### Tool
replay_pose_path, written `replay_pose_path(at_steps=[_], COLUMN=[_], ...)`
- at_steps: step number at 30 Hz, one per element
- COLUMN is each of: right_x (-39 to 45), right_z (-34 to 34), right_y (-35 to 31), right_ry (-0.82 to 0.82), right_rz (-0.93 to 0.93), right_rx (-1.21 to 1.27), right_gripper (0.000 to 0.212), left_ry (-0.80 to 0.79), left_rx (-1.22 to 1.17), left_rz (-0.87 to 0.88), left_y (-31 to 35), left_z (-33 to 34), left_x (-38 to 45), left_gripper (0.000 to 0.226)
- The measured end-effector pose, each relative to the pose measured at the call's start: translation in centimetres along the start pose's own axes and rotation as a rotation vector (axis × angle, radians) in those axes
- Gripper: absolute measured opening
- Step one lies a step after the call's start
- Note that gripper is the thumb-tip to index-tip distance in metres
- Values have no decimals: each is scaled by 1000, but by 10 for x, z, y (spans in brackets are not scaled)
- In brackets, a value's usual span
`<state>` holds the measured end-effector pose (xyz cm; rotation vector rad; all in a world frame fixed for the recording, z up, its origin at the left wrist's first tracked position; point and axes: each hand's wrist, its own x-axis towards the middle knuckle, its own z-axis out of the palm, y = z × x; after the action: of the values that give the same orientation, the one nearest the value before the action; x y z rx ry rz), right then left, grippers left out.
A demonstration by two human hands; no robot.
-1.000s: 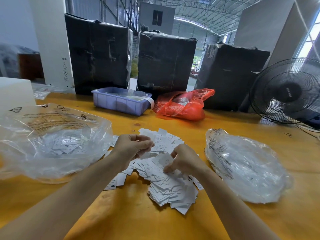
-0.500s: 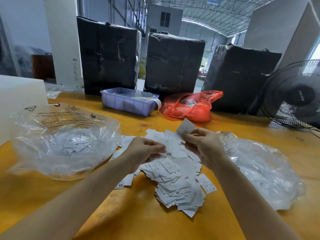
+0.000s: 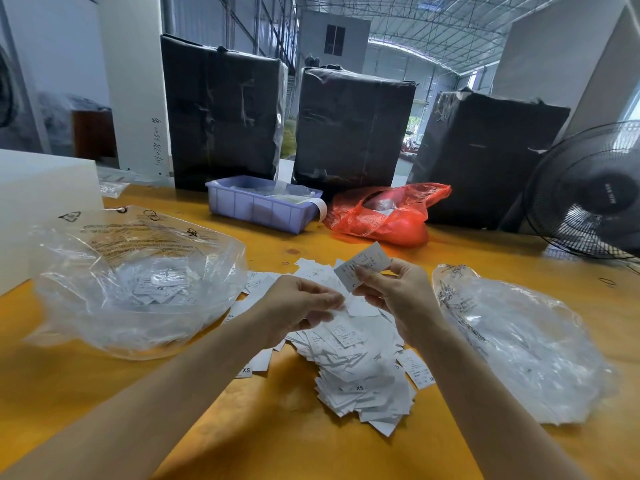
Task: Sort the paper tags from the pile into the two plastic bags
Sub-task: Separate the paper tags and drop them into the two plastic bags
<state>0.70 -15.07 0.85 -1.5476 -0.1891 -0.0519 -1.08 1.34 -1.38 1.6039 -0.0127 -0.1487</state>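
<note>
- Pinching a white paper tag (image 3: 362, 266) between thumb and fingertips, the right hand (image 3: 398, 296) holds it raised above the pile, printed face toward the camera.
- Left hand (image 3: 298, 306): fingers curled, gripping another white tag (image 3: 360, 308) just beside the right hand; the two hands are close together over the pile.
- Pile of paper tags (image 3: 353, 368): loose white slips, heaped on the surface between the two bags; several show "XS" and one shows "M".
- Left plastic bag (image 3: 131, 282): clear, mouth open, printed warning text on its upper side; a few tags lie inside, one marked "XS".
- Right plastic bag (image 3: 519, 341): clear, crumpled, lying flat to the right of the pile; contents cannot be made out.
- Surface (image 3: 311, 445): yellow-orange, wooden.
- Far edge: a blue plastic tray (image 3: 259, 207), a red plastic bag (image 3: 384, 216) beside it, three black-wrapped bales (image 3: 349, 126) behind, a black fan (image 3: 588, 192) at right.
</note>
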Motion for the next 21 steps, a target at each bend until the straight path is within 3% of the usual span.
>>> replay_pose_path(at_steps=[12, 21], right_x=[0, -2], right_z=[2, 2], right_y=[3, 0], right_ry=[4, -103], right_rz=[-6, 110], right_rx=[-9, -24], right_gripper=[13, 16], left_ry=[23, 68], left_rx=[-85, -173], left_rz=[-40, -46], left_y=[2, 4], left_z=[0, -2], left_x=[1, 1], left_gripper=[6, 11])
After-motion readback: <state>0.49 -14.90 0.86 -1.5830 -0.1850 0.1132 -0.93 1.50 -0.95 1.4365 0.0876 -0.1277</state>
